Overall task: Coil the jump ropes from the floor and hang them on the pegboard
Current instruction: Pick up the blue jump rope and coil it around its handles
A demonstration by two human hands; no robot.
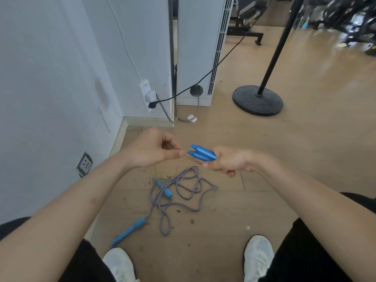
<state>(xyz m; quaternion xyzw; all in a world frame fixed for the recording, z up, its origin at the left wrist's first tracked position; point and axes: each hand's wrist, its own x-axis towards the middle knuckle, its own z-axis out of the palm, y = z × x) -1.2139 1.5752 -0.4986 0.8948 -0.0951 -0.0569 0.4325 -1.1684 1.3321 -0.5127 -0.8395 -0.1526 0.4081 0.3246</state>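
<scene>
right hand (230, 161) grips two blue handles (202, 153), their rope hidden. left hand (150, 148) fingertips pinched, we can't tell on what.

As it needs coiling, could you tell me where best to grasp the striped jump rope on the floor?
Probably by the long blue plastic handle nearest the white left shoe, from above: it lies flat, clear of the tangled striped cord, unlike the other handle among loops.

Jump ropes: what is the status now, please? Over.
Right hand grips two blue handles together. Left hand at their tips, grip unclear. Second rope lies tangled on floor, uncoiled. Pegboard not in view.
</scene>
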